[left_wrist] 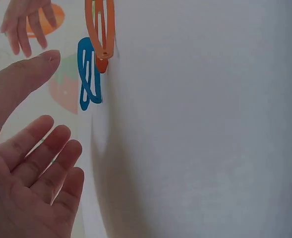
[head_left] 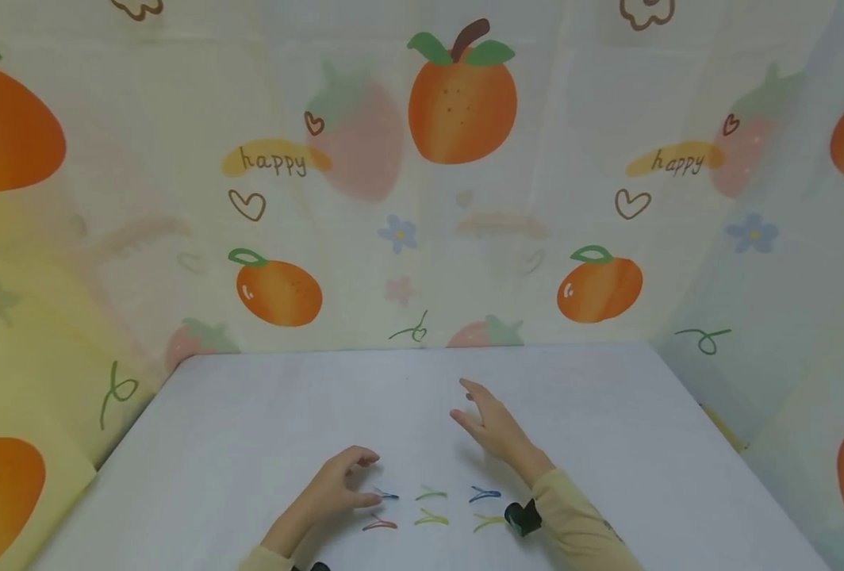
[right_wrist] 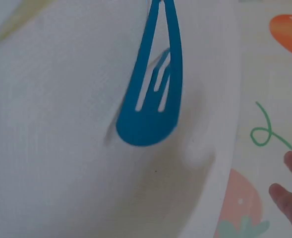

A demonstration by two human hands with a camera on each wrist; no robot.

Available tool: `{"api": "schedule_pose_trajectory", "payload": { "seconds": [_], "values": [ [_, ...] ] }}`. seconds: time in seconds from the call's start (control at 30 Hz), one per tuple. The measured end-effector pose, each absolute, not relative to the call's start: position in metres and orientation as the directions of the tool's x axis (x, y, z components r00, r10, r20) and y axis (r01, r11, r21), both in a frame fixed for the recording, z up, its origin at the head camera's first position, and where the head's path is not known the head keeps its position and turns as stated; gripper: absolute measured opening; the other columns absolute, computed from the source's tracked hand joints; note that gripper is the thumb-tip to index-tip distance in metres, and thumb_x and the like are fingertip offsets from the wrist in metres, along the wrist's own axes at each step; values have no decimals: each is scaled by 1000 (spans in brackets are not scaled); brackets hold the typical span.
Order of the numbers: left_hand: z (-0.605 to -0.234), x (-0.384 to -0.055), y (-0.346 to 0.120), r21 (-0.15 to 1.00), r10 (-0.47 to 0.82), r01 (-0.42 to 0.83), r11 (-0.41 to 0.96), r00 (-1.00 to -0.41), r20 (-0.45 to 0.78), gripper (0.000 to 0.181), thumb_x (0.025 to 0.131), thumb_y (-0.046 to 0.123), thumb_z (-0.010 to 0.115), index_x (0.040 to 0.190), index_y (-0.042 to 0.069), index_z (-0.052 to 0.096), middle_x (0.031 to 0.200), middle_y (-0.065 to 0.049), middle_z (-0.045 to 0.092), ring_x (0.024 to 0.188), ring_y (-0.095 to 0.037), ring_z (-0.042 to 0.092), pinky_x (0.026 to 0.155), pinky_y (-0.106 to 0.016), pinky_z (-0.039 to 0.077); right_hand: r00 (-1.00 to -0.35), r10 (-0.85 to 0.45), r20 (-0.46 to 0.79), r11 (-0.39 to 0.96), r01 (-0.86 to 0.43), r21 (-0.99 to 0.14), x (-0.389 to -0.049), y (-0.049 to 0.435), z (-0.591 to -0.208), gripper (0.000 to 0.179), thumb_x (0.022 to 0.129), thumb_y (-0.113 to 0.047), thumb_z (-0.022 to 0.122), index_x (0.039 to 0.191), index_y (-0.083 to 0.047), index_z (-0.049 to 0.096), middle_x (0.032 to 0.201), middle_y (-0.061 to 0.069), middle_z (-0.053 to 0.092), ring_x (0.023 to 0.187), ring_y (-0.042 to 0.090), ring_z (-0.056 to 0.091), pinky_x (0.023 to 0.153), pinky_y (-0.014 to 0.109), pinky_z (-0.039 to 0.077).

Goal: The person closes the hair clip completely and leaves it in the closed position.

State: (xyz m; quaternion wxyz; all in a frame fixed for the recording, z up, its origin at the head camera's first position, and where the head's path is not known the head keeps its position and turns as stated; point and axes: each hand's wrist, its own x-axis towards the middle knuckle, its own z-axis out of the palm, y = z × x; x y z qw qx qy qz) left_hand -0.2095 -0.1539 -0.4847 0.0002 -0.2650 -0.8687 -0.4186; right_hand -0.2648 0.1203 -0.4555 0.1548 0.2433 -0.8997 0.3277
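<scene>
Snap hair clips lie in two rows of three on the white table. The back row holds a blue clip [head_left: 388, 495] at left, a pale green clip [head_left: 431, 493] and another blue clip [head_left: 485, 495]. In front are an orange-red clip [head_left: 380, 523], a yellow-green clip [head_left: 432, 518] and a yellow clip [head_left: 489, 521]. My left hand [head_left: 331, 490] hovers beside the left blue clip, thumb and fingers spread apart, holding nothing. Beyond the clips, my right hand [head_left: 499, 430] is raised over the table with its fingers extended and no object in it.
Behind the white table [head_left: 308, 404] hangs a cloth backdrop [head_left: 465, 270] printed with oranges, strawberries and hearts, which also runs along both sides. A black wrist strap [head_left: 523, 519] on the right arm overlaps the end of the yellow clip in the head view.
</scene>
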Motion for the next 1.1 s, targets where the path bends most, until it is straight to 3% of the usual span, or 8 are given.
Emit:
{"api": "schedule_pose_trajectory", "payload": {
  "seconds": [0.2,0.43,0.67,0.87,1.1],
  "values": [
    [-491,-210,-160,709,435,444,549,-875,212,48,58,35,65,97,11,50,94,4,50,87,-14,44,73,-34,34,-752,-333,569,564,-642,-519,-259,117,-451,44,77,-33,47,111,-6,42,110,0,44,90,10,46,73,28,35],
    [-498,-210,-165,703,433,499,507,-853,293,46,56,32,67,93,10,52,90,4,51,85,-13,46,75,-34,32,-748,-335,573,527,-653,-543,-248,111,-446,39,78,-31,47,109,-7,44,106,0,47,89,11,46,71,30,36],
    [-505,-204,-165,716,400,460,525,-876,270,45,55,34,67,92,15,52,91,9,50,91,-10,43,79,-32,28,-718,-357,598,497,-688,-529,-236,103,-446,37,78,-28,47,108,-6,46,105,0,48,89,11,46,70,30,37],
    [-493,-194,-162,712,404,524,468,-843,355,43,57,23,69,92,7,51,91,0,52,91,-17,43,78,-34,27,-687,-370,626,473,-719,-509,-230,93,-448,35,79,-24,48,107,-4,46,103,2,49,91,10,45,75,30,34],
    [-483,-189,-159,744,405,516,425,-843,353,39,59,15,68,92,3,51,91,-5,52,91,-22,43,78,-37,26,-673,-372,640,398,-738,-545,-219,79,-449,32,78,-19,49,105,-3,46,103,3,49,92,12,45,75,30,34]
  ]
}}
